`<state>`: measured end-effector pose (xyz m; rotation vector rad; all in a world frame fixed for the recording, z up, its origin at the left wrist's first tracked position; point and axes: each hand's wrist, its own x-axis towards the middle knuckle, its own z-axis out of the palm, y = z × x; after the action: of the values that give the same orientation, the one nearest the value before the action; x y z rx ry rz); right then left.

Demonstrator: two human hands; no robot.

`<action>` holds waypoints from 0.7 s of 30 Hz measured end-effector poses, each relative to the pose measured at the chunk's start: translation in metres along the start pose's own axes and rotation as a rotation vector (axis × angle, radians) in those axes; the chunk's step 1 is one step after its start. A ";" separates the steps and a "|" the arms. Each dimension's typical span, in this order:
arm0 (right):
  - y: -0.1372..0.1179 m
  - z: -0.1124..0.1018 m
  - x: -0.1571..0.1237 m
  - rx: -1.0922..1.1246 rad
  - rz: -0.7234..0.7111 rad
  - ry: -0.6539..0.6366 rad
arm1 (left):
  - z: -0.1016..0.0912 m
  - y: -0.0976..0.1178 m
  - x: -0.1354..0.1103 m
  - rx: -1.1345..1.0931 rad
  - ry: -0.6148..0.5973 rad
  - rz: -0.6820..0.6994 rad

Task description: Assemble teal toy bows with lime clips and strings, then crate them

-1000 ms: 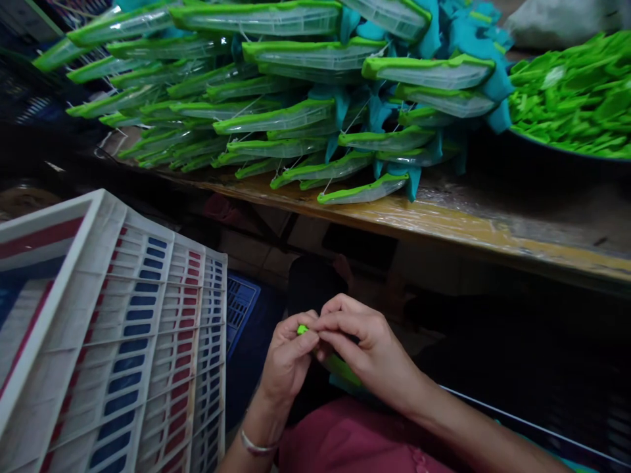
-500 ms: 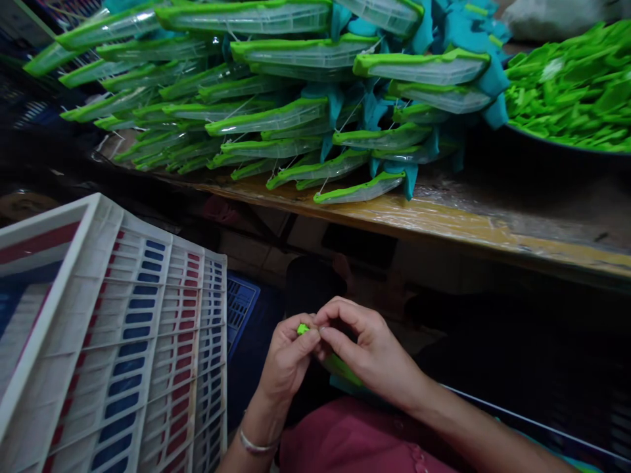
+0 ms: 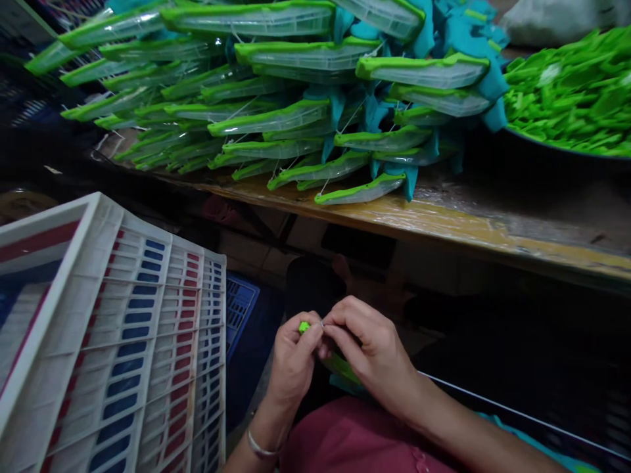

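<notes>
From where I stand, the green piece (image 3: 304,326) sits low over the person's lap, its bright end poking out between the thumb and bent forefinger of the left hand (image 3: 294,358), which grips it snugly. The right hand (image 3: 372,345) is just beside it, thumb and forefinger pinched together at the left fingertips; a pale speck shows there, too small for me to name. Below the right hand lies a darker green length (image 3: 345,369); whether it belongs to the same piece I can't tell, as fingers cover the join. I'd judge the piece light and fairly stiff, plastic by its look, perhaps a little slick, best steadied near that knobby end. Beyond both hands, well apart, green-and-clear pieces (image 3: 276,118) are stacked on the bench (image 3: 444,220).
</notes>
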<state>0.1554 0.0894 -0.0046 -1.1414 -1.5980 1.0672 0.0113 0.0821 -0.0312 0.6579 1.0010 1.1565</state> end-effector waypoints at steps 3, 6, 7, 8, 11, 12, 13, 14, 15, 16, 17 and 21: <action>0.001 0.003 -0.002 -0.119 -0.104 0.021 | 0.001 -0.001 0.000 -0.012 0.040 -0.025; 0.003 0.006 -0.003 -0.156 -0.086 0.046 | 0.000 -0.002 0.000 -0.011 0.056 -0.063; 0.004 0.006 -0.003 -0.133 -0.045 0.052 | 0.000 -0.002 0.001 -0.010 0.057 -0.075; 0.004 0.007 -0.003 -0.095 0.003 0.055 | 0.000 -0.003 0.001 -0.008 0.057 -0.085; 0.005 0.006 -0.003 0.055 0.133 0.046 | -0.002 -0.003 0.004 -0.009 0.045 -0.100; 0.005 0.005 -0.003 0.102 0.163 0.045 | -0.003 -0.003 0.005 -0.011 0.037 -0.101; 0.005 0.005 -0.002 0.143 0.189 0.043 | -0.004 -0.003 0.005 -0.012 0.027 -0.102; 0.005 0.004 -0.002 0.176 0.209 0.040 | -0.005 -0.003 0.005 -0.013 0.019 -0.103; 0.005 0.003 -0.002 0.197 0.218 0.036 | -0.005 -0.002 0.005 -0.012 0.013 -0.105; 0.006 0.002 -0.002 0.200 0.213 0.030 | -0.006 -0.002 0.005 -0.011 0.011 -0.107; 0.006 0.001 -0.002 0.186 0.194 0.027 | -0.006 -0.002 0.004 -0.008 0.012 -0.109; 0.006 0.000 -0.001 0.039 0.034 0.021 | -0.005 -0.001 0.004 0.014 0.027 -0.117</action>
<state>0.1568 0.0891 -0.0103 -1.1540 -1.5397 1.1004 0.0071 0.0849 -0.0352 0.5881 1.0576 1.0596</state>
